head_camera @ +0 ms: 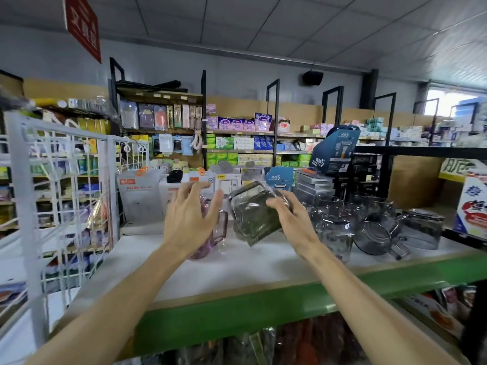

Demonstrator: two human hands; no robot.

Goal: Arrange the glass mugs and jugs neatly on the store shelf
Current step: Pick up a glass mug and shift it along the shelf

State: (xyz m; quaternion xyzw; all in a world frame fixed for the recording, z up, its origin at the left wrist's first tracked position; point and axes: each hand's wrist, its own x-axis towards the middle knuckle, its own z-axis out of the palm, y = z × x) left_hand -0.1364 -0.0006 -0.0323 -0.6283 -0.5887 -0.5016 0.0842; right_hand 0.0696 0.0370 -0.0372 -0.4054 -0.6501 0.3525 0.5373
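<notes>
My right hand (288, 217) grips a green-tinted glass mug (251, 213) wrapped in clear plastic, tilted and held just above the white shelf top (237, 270). My left hand (191, 216) hovers with fingers spread over a pink glass jug (210, 233) standing on the shelf, partly hiding it. To the right stand several grey glass jugs and mugs: one upright (334, 233), one lying on its side (379, 235), one squat with a lid (421, 229).
A white wire rack (60, 185) stands close on the left. Boxed electronics (226, 183) and razor packs (334, 151) line the back of the shelf. The green shelf edge (263, 309) runs below my arms. A printed box (471, 206) sits at far right.
</notes>
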